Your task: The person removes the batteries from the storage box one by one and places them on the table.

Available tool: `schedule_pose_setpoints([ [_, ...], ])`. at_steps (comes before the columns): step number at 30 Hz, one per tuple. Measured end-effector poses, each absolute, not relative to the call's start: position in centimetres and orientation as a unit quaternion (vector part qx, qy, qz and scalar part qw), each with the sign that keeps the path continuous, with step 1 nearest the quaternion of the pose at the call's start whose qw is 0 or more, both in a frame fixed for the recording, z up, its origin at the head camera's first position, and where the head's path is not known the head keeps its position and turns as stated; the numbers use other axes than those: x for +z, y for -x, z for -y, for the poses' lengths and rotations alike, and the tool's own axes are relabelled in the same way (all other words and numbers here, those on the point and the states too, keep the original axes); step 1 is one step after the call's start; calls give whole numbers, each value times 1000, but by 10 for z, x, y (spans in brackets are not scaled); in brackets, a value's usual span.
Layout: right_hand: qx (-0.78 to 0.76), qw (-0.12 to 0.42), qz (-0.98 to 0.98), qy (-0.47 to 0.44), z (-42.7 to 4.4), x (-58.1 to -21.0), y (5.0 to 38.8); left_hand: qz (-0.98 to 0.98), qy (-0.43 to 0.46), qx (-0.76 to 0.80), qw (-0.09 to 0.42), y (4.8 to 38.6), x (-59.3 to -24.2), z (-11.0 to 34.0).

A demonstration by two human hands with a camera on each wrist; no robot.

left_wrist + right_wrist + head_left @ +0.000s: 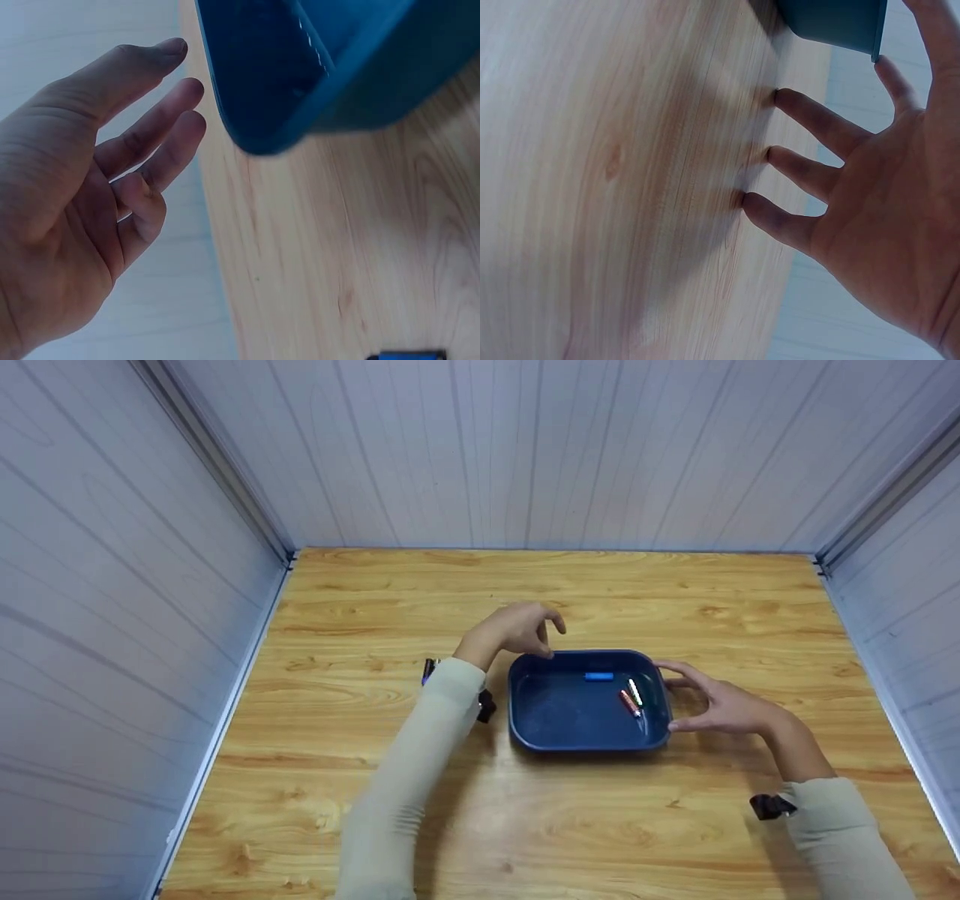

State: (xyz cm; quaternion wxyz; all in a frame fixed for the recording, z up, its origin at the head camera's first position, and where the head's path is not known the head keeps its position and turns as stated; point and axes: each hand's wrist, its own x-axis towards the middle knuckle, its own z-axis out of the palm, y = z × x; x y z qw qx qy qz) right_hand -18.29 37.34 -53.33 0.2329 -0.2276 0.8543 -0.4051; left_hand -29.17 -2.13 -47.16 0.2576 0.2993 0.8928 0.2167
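A dark blue rectangular tray point(570, 727) stands on the wooden table. Inside it lie a blue battery point(598, 677), a red one point(629, 703) and a pale, shiny one point(635, 692). My left hand point(517, 628) hovers by the tray's far left corner, fingers loosely bent and nothing between them; the left wrist view shows its palm point(67, 202) beside the tray wall point(255, 105). At the tray's right end, my right hand point(724, 706) spreads its fingers, with thumb and forefinger at the rim. Three of its fingertips point(791, 101) come down at the tabletop in the right wrist view.
More batteries point(428, 670) lie on the table left of the tray, partly hidden by the left sleeve point(420, 765). A blue item point(411, 355) is cut off at the bottom of the left wrist view. Pale panel walls point(495, 457) enclose the table's back and sides.
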Motion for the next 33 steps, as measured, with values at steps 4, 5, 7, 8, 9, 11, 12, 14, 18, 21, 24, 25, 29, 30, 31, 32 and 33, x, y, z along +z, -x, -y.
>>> schedule_pose_setpoints([
  [4, -408, 233, -852, 232, -374, -532, 183, -890, -316, 213, 250, 292, -472, 7],
  [5, -409, 233, -851, 232, -375, -531, 183, -891, -319, 211, 245, 292, -473, 4],
  [7, -409, 234, -851, 233, -375, -531, 183, -890, -328, 211, 238, 292, -474, -3],
  [8, -409, 234, -851, 233, -375, -531, 183, -888, -333, 212, 234, 292, -474, -7],
  [9, -407, 234, -851, 233, -376, -531, 183, -886, -340, 214, 232, 291, -474, -10],
  [11, -407, 235, -852, 231, -376, -531, 183, -880, -351, 219, 234, 290, -475, -17],
  [12, -407, 236, -852, 229, -377, -531, 183, -876, -357, 221, 238, 289, -475, -21],
  [14, -408, 238, -852, 227, -377, -531, 183, -866, -367, 226, 254, 286, -475, -28],
  [18, -412, 245, -849, 223, -377, -531, 183, -854, -373, 217, 291, 281, -476, -40],
  [21, -411, 249, -849, 220, -377, -530, 183, -852, -370, 204, 308, 278, -476, -48],
  [24, -409, 251, -850, 217, -377, -529, 182, -852, -367, 191, 321, 276, -477, -56],
  [25, -410, 251, -850, 217, -377, -528, 182, -853, -367, 184, 323, 275, -477, -59],
  [29, -417, 249, -845, 223, -377, -528, 182, -850, -362, 174, 342, 271, -477, -71],
  [30, -418, 247, -844, 226, -377, -529, 182, -848, -360, 174, 347, 270, -477, -73],
  [31, -420, 246, -843, 228, -377, -529, 183, -847, -358, 176, 352, 268, -477, -76],
  [32, -422, 245, -842, 231, -377, -530, 183, -845, -354, 182, 358, 266, -478, -78],
  [33, -423, 243, -841, 233, -377, -531, 183, -843, -350, 187, 363, 265, -479, -81],
])
